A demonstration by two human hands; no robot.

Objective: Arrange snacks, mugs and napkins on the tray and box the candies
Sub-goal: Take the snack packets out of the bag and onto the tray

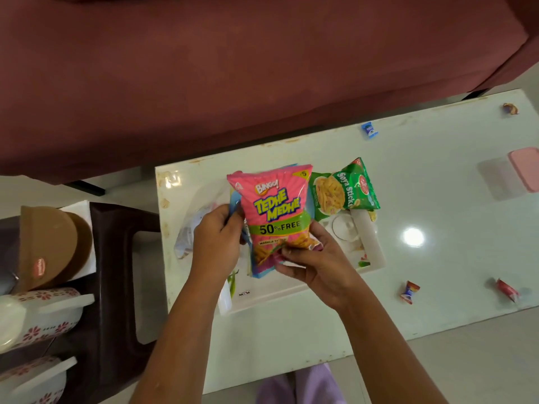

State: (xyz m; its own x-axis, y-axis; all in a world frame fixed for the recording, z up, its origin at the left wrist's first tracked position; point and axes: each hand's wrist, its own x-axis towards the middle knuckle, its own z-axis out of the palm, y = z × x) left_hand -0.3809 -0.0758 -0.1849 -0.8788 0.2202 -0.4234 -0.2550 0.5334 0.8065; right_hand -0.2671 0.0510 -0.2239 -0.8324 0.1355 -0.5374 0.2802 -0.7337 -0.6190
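Note:
A pink Bingo Tedhe Medhe snack packet [275, 209] is held upright above the white tray [374, 249], with a blue packet behind it. My left hand [215, 240] grips the stack's left edge. My right hand [315, 258] pinches its bottom edge. A green Soya Sticks packet [345, 189] lies on the tray's far right part. Wrapped candies lie on the table: a blue one [369, 130], a red and blue one [409, 292], a red one [508, 290] and a brown one [510, 108]. A clear box with a pink lid [522, 167] stands at the right edge.
The glossy white table [437, 199] stands before a maroon sofa [233, 68]. A dark brown stool [116, 272] at the left carries two white floral mugs [43, 313], a brown lidded container [49, 246] and white napkins [83, 208]. A clear plastic bag [189, 228] lies left of the tray.

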